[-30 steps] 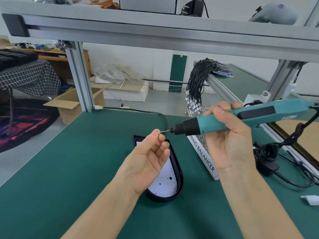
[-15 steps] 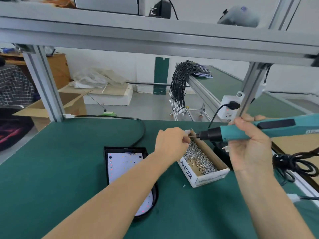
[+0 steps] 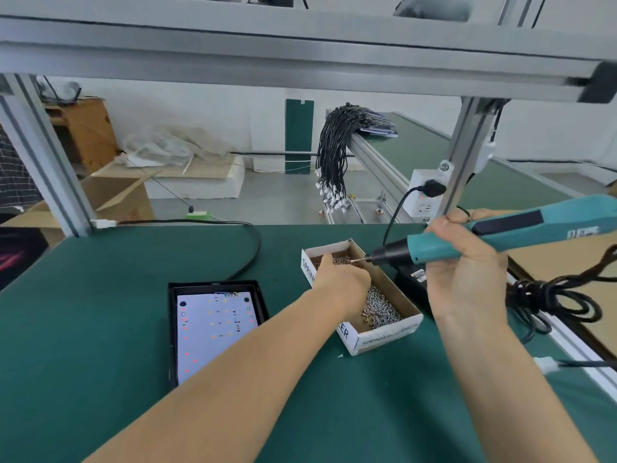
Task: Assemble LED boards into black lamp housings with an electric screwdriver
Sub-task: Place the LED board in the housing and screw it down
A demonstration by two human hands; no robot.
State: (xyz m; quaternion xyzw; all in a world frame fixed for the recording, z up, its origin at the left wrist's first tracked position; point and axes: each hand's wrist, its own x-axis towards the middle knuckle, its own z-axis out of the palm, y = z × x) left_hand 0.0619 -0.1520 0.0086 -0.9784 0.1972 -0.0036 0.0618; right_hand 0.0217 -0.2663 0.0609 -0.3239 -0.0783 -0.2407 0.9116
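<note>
The left hand (image 3: 344, 282) reaches into the cardboard screw box (image 3: 384, 339), knuckles up (finger state cannot be told). The right hand (image 3: 467, 262) grips the teal electric screwdriver (image 3: 500, 233), fingers curled around it, bit over the box. The LED board (image 3: 213, 332) sits inside the black lamp housing (image 3: 172, 325), left of the box.

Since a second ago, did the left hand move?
Yes. The left hand went from above the black lamp housing rightward into the screw box.
</note>
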